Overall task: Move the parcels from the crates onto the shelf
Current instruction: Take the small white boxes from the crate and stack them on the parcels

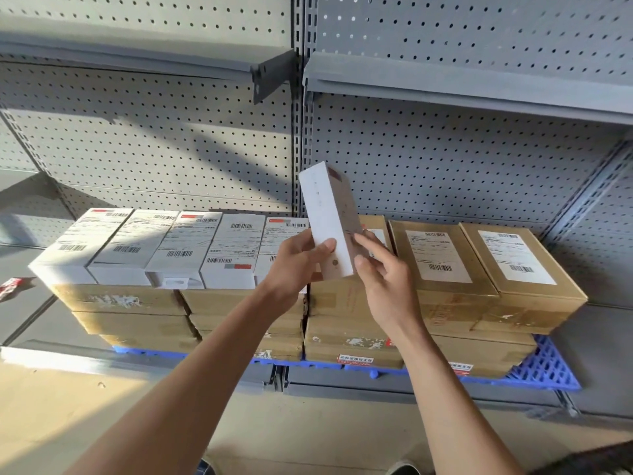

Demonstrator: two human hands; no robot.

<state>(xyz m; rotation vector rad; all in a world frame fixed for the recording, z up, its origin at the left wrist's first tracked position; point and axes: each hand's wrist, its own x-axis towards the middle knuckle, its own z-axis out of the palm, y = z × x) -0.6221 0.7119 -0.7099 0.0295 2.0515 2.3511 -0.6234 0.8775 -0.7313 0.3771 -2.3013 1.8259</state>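
Note:
A slim white parcel (327, 214) stands tilted in the air above the stacked boxes on the bottom shelf. My left hand (296, 264) grips its lower end, thumb on the white face. My right hand (385, 279) touches the parcel's right side with extended fingers. Below and behind them, a row of white labelled parcels (164, 245) lies on top of brown cartons (120, 299). Two brown labelled parcels (486, 265) lie to the right. No crate is in view.
A blue plastic pallet (548, 368) carries the cartons on the grey bottom shelf (51, 323). Grey upper shelves (445, 84) jut out from the pegboard back wall. A red-and-white wrapper (10, 286) lies at far left. Floor runs below.

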